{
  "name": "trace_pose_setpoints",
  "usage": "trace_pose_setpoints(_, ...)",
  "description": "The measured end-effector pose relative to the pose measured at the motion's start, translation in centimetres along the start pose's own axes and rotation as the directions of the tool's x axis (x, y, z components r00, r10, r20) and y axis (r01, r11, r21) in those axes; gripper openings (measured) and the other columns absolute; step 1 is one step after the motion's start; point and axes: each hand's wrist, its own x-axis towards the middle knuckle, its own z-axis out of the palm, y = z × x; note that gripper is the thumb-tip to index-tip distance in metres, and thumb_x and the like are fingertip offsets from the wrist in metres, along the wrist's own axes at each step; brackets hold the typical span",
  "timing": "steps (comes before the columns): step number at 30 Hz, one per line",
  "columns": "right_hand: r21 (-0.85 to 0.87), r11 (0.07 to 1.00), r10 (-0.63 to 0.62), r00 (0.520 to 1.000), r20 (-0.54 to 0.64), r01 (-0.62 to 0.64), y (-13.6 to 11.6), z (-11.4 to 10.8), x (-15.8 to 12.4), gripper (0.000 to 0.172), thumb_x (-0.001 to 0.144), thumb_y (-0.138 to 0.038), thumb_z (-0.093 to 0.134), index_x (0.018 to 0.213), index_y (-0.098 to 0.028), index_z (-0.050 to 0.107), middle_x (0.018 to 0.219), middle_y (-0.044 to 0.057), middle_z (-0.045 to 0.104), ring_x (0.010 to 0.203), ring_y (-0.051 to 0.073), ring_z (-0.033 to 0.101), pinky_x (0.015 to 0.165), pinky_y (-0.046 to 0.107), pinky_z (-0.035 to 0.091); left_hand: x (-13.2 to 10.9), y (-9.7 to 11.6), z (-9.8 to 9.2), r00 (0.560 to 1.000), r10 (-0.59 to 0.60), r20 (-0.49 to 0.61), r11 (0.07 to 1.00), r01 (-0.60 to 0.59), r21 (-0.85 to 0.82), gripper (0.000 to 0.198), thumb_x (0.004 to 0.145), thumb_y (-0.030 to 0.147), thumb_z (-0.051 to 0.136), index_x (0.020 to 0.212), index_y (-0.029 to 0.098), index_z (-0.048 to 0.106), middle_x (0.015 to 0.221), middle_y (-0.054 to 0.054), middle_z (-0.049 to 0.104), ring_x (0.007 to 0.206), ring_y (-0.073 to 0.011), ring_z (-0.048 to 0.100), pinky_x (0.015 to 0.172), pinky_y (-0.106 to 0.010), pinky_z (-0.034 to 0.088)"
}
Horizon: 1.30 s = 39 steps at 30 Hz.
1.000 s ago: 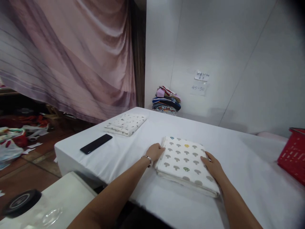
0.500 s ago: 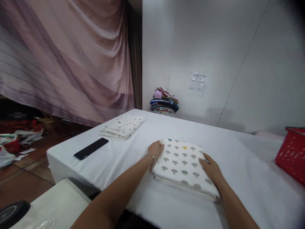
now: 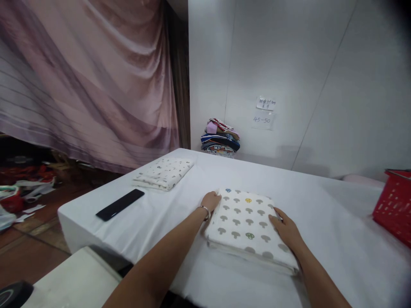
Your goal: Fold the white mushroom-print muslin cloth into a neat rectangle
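A folded white cloth [image 3: 245,224] printed with grey mushrooms lies on the white-covered table [image 3: 321,214] in front of me. My left hand [image 3: 210,201] is curled against its left edge, with its fingertips tucked at the cloth's side. My right hand [image 3: 285,231] rests on the cloth's right side, fingers bent over the top and edge. A metal bracelet sits on my left wrist.
A second folded patterned cloth [image 3: 164,172] lies at the table's far left, with a black phone [image 3: 120,204] nearer the left edge. A pile of coloured clothes [image 3: 220,138] sits against the wall. A red basket [image 3: 394,208] stands at the right. A pink curtain [image 3: 86,77] hangs left.
Both hands have stayed on the mushroom cloth. The view has shifted a little to the right and forward; nothing on the table has visibly moved.
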Motion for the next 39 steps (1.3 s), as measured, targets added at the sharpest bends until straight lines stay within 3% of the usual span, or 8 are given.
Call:
trace_pose_setpoints(7,-0.008,1.000,0.005,1.000,0.002,-0.005,0.2,0.1,0.1,0.060,0.071,-0.051,0.051,0.122,-0.019,0.054,0.113,0.008,0.060,0.102,0.025,0.056,0.089,0.037,0.042,0.5,1.1,-0.5,1.000,-0.008,-0.021,1.000,0.008,-0.007,0.033,0.079,0.050,0.046,0.072,0.019,0.054,0.079,-0.005,0.064,0.073,-0.0203,0.058,0.058,-0.027,0.036)
trace_pose_setpoints(14,-0.016,0.999,0.028,1.000,0.006,-0.028,0.0,0.0,0.0,0.062,0.071,-0.052,0.051,0.122,-0.019,0.053,0.109,0.008,0.062,0.096,0.024,0.058,0.086,0.036,0.043,1.9,1.0,0.4,0.999,-0.050,-0.008,0.999,0.050,-0.006,0.021,0.081,0.032,0.046,0.076,0.016,0.058,0.087,-0.008,0.066,0.082,-0.0185,0.059,0.064,-0.024,0.038)
trace_pose_setpoints(20,-0.020,1.000,-0.001,1.000,0.011,0.001,0.3,0.1,0.1,0.061,0.072,-0.052,0.049,0.123,-0.018,0.052,0.116,0.008,0.059,0.103,0.025,0.056,0.090,0.036,0.042,2.1,0.7,0.3,0.997,-0.074,-0.021,0.997,0.073,-0.019,0.025,0.083,0.035,0.044,0.076,0.016,0.059,0.088,-0.008,0.067,0.084,-0.0178,0.060,0.067,-0.023,0.039)
trace_pose_setpoints(26,-0.026,1.000,0.007,1.000,0.020,-0.006,0.3,0.1,0.1,0.061,0.073,-0.051,0.049,0.124,-0.018,0.051,0.118,0.009,0.058,0.105,0.026,0.055,0.090,0.038,0.041,2.9,1.0,0.1,0.996,-0.091,-0.019,0.996,0.091,-0.014,0.042,0.076,0.053,0.049,0.081,0.013,0.061,0.089,-0.013,0.067,0.083,-0.0228,0.062,0.062,-0.025,0.039)
trace_pose_setpoints(31,-0.001,1.000,0.005,1.000,0.013,-0.005,0.1,0.1,0.1,0.063,0.073,-0.053,0.050,0.124,-0.017,0.051,0.119,0.009,0.057,0.107,0.026,0.054,0.092,0.038,0.041,3.5,1.3,0.3,0.998,-0.062,0.016,0.998,0.062,0.000,0.030,0.078,0.042,0.051,0.077,0.015,0.063,0.087,-0.010,0.068,0.082,-0.0201,0.062,0.064,-0.023,0.039)
trace_pose_setpoints(39,0.037,0.999,0.028,1.000,0.009,-0.028,0.1,0.2,0.2,0.064,0.073,-0.055,0.052,0.126,-0.019,0.049,0.122,0.010,0.056,0.109,0.026,0.052,0.094,0.039,0.039,3.9,1.0,0.7,0.998,-0.059,0.023,0.997,0.058,0.044,0.032,0.082,0.040,0.045,0.080,0.014,0.064,0.093,-0.011,0.068,0.088,-0.0211,0.061,0.069,-0.025,0.040)
